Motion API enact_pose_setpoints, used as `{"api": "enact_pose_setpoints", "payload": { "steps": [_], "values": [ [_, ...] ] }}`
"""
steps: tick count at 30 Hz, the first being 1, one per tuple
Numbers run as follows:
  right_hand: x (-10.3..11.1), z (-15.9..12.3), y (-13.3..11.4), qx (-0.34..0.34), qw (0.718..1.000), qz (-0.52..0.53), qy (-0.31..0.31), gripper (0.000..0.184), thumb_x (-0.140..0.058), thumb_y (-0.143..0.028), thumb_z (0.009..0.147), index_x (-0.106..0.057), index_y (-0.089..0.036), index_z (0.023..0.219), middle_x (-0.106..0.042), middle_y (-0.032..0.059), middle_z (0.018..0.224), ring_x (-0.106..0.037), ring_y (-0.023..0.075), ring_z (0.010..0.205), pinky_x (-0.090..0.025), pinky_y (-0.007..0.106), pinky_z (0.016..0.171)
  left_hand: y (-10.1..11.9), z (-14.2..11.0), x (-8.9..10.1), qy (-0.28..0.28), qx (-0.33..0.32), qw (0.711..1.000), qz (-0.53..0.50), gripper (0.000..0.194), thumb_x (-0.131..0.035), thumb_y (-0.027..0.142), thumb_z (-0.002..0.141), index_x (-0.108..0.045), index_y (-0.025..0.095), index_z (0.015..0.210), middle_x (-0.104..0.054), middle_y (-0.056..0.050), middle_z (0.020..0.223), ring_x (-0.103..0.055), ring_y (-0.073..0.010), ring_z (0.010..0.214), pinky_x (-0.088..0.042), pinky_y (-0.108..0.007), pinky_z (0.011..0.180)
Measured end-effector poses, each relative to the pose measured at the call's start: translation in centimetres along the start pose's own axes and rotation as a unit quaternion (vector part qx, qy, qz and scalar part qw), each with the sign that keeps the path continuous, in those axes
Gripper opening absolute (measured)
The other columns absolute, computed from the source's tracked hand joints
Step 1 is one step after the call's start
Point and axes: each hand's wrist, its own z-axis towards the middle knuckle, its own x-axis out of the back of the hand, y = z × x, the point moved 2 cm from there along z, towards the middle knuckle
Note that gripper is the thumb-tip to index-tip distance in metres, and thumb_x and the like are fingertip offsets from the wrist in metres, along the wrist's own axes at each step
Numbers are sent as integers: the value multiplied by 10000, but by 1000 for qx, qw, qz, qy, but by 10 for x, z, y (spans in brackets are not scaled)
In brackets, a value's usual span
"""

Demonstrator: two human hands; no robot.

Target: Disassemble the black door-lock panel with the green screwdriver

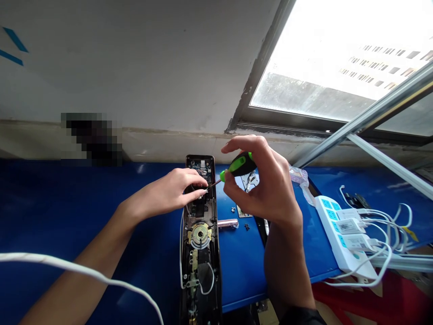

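A long, dark, opened electronic device lies on the blue table, its inside facing up. A circuit board fills its far end, and a round metal part sits near its middle. My right hand grips a green-and-black screwdriver by the handle, its shaft slanting down to the left into the device. Beside the tip, my left hand reaches in from the left, thumb and fingertips pinched close together. What lies between those fingertips is too small to make out.
Small dark screws, a pinkish bar-like piece and a metal plate lie right of the device on the blue table. Farther right is a white power strip with chargers and cables. A white cable crosses my left forearm.
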Motion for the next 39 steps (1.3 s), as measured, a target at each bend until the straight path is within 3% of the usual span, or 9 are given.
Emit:
{"api": "enact_pose_setpoints", "payload": {
  "steps": [4, 9, 14, 20, 24, 27, 31, 36, 39],
  "values": [
    [-1, 0, 1, -15, 1000, -12, 5, 296, -687, -135, 899, -592, -263, 1148, -685, -12, 989, -643, 107, 698, -589, 293, 661, 1, 0, 0, 5, -2, 1000, 6, 297, -570, 405, 1035, -761, 239, 1190, -740, -64, 1204, -703, -229, 1054, -550, -341, 932],
    [0, 0, -1, 0, 1000, 21, -6, 431, -644, -67, 823, -580, -244, 1210, -685, 30, 1126, -680, 128, 751, -608, 327, 711, 0, 0, 0, 3, 1, 1000, 6, 306, -574, 422, 1032, -758, 244, 1199, -740, -58, 1185, -702, -229, 1047, -548, -337, 923],
    [0, -1, 1, -11, 1000, -8, 5, 282, -715, -144, 886, -595, -246, 1120, -693, -6, 982, -662, 116, 712, -589, 306, 668, -1, 0, -1, 2, 2, 1000, 4, 305, -575, 416, 1035, -754, 246, 1213, -731, -54, 1211, -695, -226, 1071, -534, -334, 944],
    [0, -1, 1, -1, 1000, 15, 2, 428, -656, -55, 800, -586, -245, 1177, -683, 38, 1148, -683, 148, 815, -608, 336, 729, -2, -1, 0, 2, 3, 1000, 12, 317, -576, 434, 1032, -753, 249, 1220, -737, -57, 1198, -700, -232, 1061, -541, -335, 932],
    [0, -1, 2, -16, 1000, -8, 4, 301, -738, -174, 884, -587, -253, 1132, -691, -7, 994, -641, 111, 693, -591, 311, 664, -3, -2, 0, 5, -3, 1000, 10, 318, -568, 434, 1037, -759, 257, 1220, -744, -56, 1230, -706, -236, 1078, -547, -347, 962],
    [0, 0, 2, -15, 1000, 0, 0, 301, -700, -106, 890, -584, -258, 1123, -678, -9, 1009, -627, 106, 688, -599, 313, 677, -3, -3, 2, 14, -4, 1000, 19, 320, -574, 444, 1031, -772, 256, 1199, -751, -54, 1220, -708, -237, 1072, -550, -353, 960],
    [3, 0, 0, -15, 999, 31, -5, 450, -629, -11, 821, -572, -294, 1167, -680, 25, 1113, -679, 164, 803, -628, 383, 774, 2, -5, 8, 46, 2, 998, 51, 322, -574, 435, 1027, -778, 232, 1171, -751, -68, 1185, -689, -246, 1078, -546, -383, 975],
    [11, -2, 1, -34, 997, 55, 52, 412, -667, -93, 818, -568, -345, 1128, -695, 28, 1125, -713, 254, 912, -642, 471, 760, 11, -6, 12, 137, -44, 985, 100, 252, -641, 374, 993, -791, 212, 1115, -763, -78, 1112, -598, -273, 1207, -539, -410, 1016],
    [19, -4, 1, -44, 992, 62, 101, 380, -678, -125, 816, -571, -362, 1093, -674, 28, 1080, -722, 277, 937, -646, 497, 765, 15, -4, 6, 136, -61, 984, 95, 248, -690, 372, 971, -784, 218, 1141, -758, -75, 1122, -574, -269, 1220, -556, -397, 993]
  ]
}}
